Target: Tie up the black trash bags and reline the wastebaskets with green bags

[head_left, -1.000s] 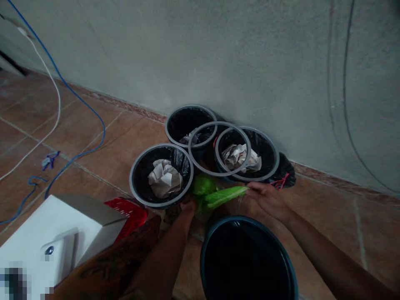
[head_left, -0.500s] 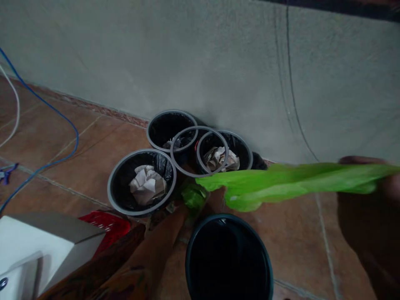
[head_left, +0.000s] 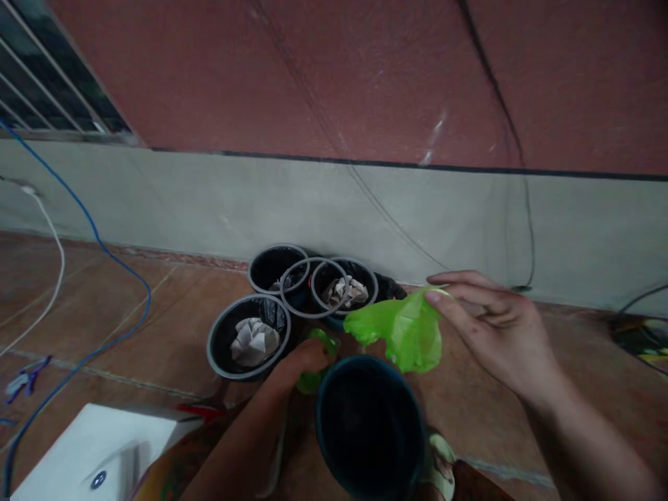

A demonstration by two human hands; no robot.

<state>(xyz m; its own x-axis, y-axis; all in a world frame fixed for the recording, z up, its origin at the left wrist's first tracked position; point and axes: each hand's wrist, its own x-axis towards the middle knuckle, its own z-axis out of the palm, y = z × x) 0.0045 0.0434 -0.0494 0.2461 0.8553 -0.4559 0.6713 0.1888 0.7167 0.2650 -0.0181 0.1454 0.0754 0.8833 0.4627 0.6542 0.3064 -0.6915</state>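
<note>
My right hand (head_left: 485, 320) pinches a thin bright green plastic bag (head_left: 415, 330) by its edge. The bag hangs bunched just above the far right rim of a dark bin (head_left: 319, 424), which stands upright near my feet with a dark inside. At that bin's left, my left hand (head_left: 313, 356) is closed around more green plastic (head_left: 309, 383); its fingers are partly hidden.
Beyond stand a left bin (head_left: 210, 348) and a right bin (head_left: 376, 289), both black-lined with crumpled paper, and a back bin (head_left: 250, 271). A loose grey ring (head_left: 292, 308) lies across them. A white box (head_left: 67, 445), blue cable (head_left: 149, 306) and white cable (head_left: 61, 257) are leftward.
The view has tilted up, showing more wall. My right hand has come inward with the green bag, which was stretched out sideways and now hangs bunched. My left hand now shows on green plastic.
</note>
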